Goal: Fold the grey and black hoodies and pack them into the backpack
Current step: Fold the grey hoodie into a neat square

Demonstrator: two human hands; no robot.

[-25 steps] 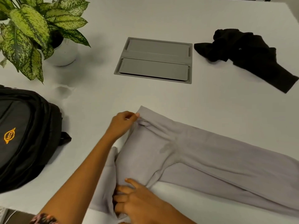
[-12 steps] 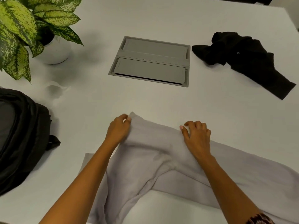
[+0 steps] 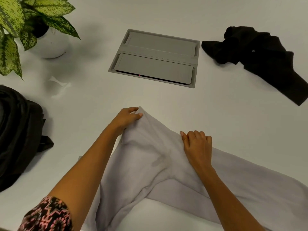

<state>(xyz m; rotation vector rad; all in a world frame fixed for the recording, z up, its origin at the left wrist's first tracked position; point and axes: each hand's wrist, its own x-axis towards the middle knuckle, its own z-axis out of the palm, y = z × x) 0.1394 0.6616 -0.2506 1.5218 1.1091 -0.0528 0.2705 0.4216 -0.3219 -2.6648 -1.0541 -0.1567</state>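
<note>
Grey hoodie (image 3: pixel 150 164) on table (image 3: pixel 216 114) before me, long axis running off right. My left hand (image 3: pixel 128 118) pinches its far left corner; my right hand (image 3: pixel 197 145) grips the upper edge alongside. Backpack (image 3: pixel 18 135) left, nearer left hand. Black hoodie (image 3: pixel 260 59) far right, unfolded.

Backpack (image 3: pixel 20 139) partly beyond left edge; grey hoodie (image 3: pixel 150 157) beyond bottom edge.

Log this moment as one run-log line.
phase: folding grey hoodie | left hand: pinches its far corner | right hand: grips its far edge | black hoodie: crumpled, far right, untouched | backpack: at left
</note>
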